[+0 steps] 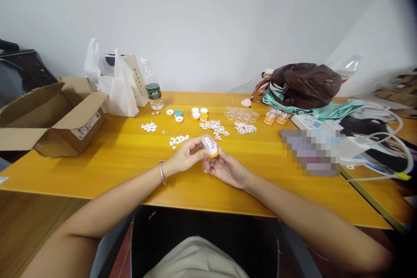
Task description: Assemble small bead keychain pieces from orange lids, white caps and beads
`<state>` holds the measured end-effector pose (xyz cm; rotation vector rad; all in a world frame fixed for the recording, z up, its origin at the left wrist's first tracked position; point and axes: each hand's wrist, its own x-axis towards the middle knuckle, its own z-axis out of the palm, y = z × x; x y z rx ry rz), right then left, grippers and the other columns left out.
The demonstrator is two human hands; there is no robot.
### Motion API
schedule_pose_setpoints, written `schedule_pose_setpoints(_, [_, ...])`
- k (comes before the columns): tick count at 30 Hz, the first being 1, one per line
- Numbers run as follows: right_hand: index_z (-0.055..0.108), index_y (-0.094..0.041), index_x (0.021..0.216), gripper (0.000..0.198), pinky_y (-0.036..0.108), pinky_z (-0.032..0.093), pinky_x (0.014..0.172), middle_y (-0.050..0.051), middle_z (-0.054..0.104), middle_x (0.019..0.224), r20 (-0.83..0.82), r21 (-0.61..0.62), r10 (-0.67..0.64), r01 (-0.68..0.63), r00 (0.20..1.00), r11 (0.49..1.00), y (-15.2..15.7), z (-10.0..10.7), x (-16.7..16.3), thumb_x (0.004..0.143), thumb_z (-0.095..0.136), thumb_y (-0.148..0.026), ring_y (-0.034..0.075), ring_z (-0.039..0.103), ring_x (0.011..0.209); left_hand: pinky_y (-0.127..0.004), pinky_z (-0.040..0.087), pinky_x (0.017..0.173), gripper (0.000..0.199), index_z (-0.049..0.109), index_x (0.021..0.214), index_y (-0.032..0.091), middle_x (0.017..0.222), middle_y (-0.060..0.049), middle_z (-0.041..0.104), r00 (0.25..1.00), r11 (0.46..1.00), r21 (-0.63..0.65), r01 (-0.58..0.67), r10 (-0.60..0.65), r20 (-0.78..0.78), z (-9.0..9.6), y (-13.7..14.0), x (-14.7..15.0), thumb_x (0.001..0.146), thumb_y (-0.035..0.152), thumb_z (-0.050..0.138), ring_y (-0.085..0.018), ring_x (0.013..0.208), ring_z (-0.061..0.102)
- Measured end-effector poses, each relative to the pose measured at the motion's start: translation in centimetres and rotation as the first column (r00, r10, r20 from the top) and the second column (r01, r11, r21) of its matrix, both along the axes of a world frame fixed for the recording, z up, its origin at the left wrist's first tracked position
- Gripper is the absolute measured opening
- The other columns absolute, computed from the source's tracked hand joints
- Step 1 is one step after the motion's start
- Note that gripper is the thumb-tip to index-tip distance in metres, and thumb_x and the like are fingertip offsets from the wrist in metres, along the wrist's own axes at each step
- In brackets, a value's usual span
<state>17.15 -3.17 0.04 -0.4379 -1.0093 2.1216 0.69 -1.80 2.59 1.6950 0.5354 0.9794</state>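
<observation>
Fingers (201, 154) closed on it from both sides, you've got the clear, orange-based container (208, 144) tilted over the yellow table (114, 169)! Your left hand (188, 155) clasps the clear body; your right hand (230, 170) pinches near the orange base. Just beyond sit white openwork pieces (213, 127), with small white discs (178, 140) to the left.
</observation>
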Motion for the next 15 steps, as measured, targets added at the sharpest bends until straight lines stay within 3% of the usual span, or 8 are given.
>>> schedule_pose_setpoints(6, [0.062, -0.017, 0.093, 0.021, 0.022, 0.045, 0.081, 0.003, 0.066, 0.087, 0.083, 0.032, -0.152, 0.149, 0.985, 0.988, 0.9, -0.1, 0.3, 0.077, 0.060, -0.029, 0.009, 0.061, 0.078, -0.032, 0.039, 0.091, 0.038, 0.052, 0.115, 0.018, 0.109, -0.009, 0.055, 0.991, 0.995, 0.068, -0.070, 0.077, -0.110, 0.0, 1.4, -0.9, 0.078, 0.030, 0.056, -0.019, 0.101, 0.051])
schedule_pose_setpoints(9, [0.062, -0.018, 0.097, 0.023, 0.024, 0.046, 0.084, 0.003, 0.067, 0.091, 0.112, 0.010, -0.183, 0.183, 0.977, 0.983, 1.4, -0.3, 0.5, 0.075, 0.062, -0.026, 0.010, 0.062, 0.080, -0.033, 0.038, 0.093, 0.043, 0.048, 0.117, 0.018, 0.110, -0.009, 0.056, 0.989, 0.992, 0.046, -0.119, 0.123, -0.086, -0.8, 2.1, -0.9, 0.076, 0.027, 0.059, -0.017, 0.101, 0.052])
schedule_pose_setpoints(15, [0.063, -0.017, 0.094, 0.021, 0.024, 0.047, 0.083, 0.004, 0.068, 0.088, 0.139, 0.002, -0.171, 0.172, 0.975, 0.985, 1.7, -0.5, 0.6, 0.075, 0.062, -0.027, 0.010, 0.064, 0.080, -0.033, 0.040, 0.091, 0.031, 0.053, 0.103, 0.014, 0.106, -0.010, 0.058, 0.980, 0.985, 0.025, -0.172, 0.174, -0.098, -1.4, 2.4, -0.8, 0.075, 0.024, 0.059, -0.016, 0.099, 0.054])
